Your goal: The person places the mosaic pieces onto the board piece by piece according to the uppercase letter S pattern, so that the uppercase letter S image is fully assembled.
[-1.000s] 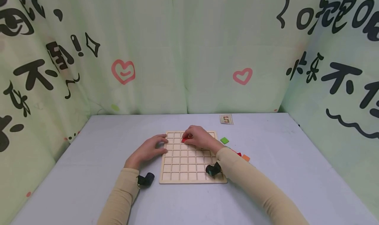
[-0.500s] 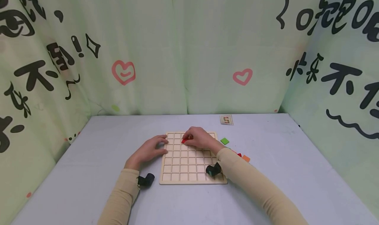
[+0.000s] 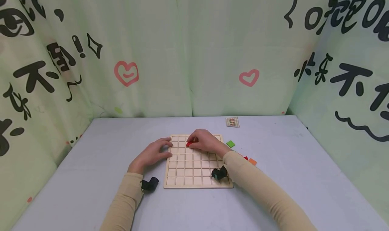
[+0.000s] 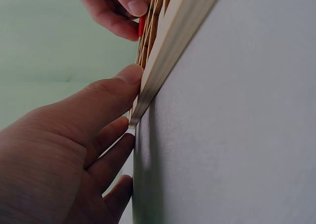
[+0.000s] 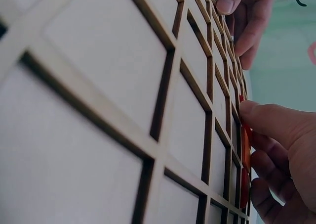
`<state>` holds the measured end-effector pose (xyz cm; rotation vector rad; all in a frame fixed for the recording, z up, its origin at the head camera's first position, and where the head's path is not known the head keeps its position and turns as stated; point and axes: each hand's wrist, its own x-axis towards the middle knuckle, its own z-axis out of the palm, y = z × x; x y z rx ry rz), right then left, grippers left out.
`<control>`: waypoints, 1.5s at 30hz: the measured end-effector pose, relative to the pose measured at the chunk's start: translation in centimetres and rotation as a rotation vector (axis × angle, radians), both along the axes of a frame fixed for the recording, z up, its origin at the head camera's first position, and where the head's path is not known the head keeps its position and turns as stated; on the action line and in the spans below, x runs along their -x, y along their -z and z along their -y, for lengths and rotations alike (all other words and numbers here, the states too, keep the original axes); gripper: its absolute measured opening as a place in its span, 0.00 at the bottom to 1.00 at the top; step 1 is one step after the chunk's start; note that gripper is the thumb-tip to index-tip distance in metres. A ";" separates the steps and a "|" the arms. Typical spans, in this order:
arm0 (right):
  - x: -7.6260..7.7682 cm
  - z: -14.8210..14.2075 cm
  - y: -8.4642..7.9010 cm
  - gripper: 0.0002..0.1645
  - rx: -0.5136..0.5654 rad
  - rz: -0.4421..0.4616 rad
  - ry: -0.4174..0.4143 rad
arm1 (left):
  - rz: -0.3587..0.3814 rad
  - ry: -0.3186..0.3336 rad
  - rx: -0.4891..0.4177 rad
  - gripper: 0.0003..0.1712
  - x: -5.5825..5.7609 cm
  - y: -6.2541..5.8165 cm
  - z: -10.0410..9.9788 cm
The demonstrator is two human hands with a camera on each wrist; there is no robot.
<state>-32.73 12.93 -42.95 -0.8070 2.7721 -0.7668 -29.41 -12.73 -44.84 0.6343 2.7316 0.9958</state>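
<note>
A square wooden grid board (image 3: 180,173) lies on the table. My left hand (image 3: 153,154) rests at its left edge, thumb and fingertips against the rim with the fingers fairly straight. In the left wrist view the thumb touches the wooden edge. Over the board's far rows, my right hand (image 3: 207,142) pinches a red square tile (image 3: 189,144) at a grid cell. In the right wrist view an orange tile (image 5: 245,152) and another red tile (image 5: 244,188) sit in the grid beside the right fingers; the hand hides them in the head view.
Right of the board lie a green tile (image 3: 230,144), an orange tile (image 3: 252,162) and a red tile (image 3: 245,158), partly behind the right sleeve (image 3: 258,183). A small gridded pattern card (image 3: 232,122) lies near the table's far edge. Printed curtains (image 3: 188,55) enclose the table.
</note>
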 end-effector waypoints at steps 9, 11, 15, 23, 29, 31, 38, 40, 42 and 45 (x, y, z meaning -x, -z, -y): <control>0.0 -0.3 -0.1 0.12 0.014 0.010 0.019 | -0.009 -0.003 0.012 0.22 0.2 0.2 0.0; 0.0 -0.2 -0.1 0.11 0.012 0.009 0.015 | -0.006 -0.006 0.010 0.22 0.2 0.2 0.0; -0.1 -0.1 0.0 0.10 0.013 0.010 0.013 | -0.009 -0.005 0.008 0.22 0.2 0.2 0.0; -0.2 0.0 0.0 0.11 0.006 -0.005 0.013 | -0.014 -0.005 -0.001 0.22 0.0 0.2 0.0; -0.2 0.0 0.0 0.09 0.004 -0.017 0.005 | -0.002 -0.009 -0.001 0.23 0.0 0.1 -0.1; -0.1 0.0 0.0 0.09 0.003 -0.015 0.004 | -0.004 -0.007 0.003 0.23 0.0 0.1 -0.1; -0.2 -0.1 -0.1 0.10 -0.007 -0.016 0.007 | 0.015 -0.017 0.007 0.23 0.1 0.0 -0.1; -0.2 0.0 0.0 0.10 -0.011 -0.014 0.008 | 0.014 -0.012 0.009 0.23 0.1 0.0 -0.1; -0.2 -0.1 0.0 0.10 -0.008 -0.018 0.011 | 0.013 -0.010 0.009 0.23 0.1 0.0 0.0; -0.3 -0.1 0.2 0.11 -0.007 -0.033 0.014 | 0.006 -0.005 0.006 0.23 0.1 0.1 0.0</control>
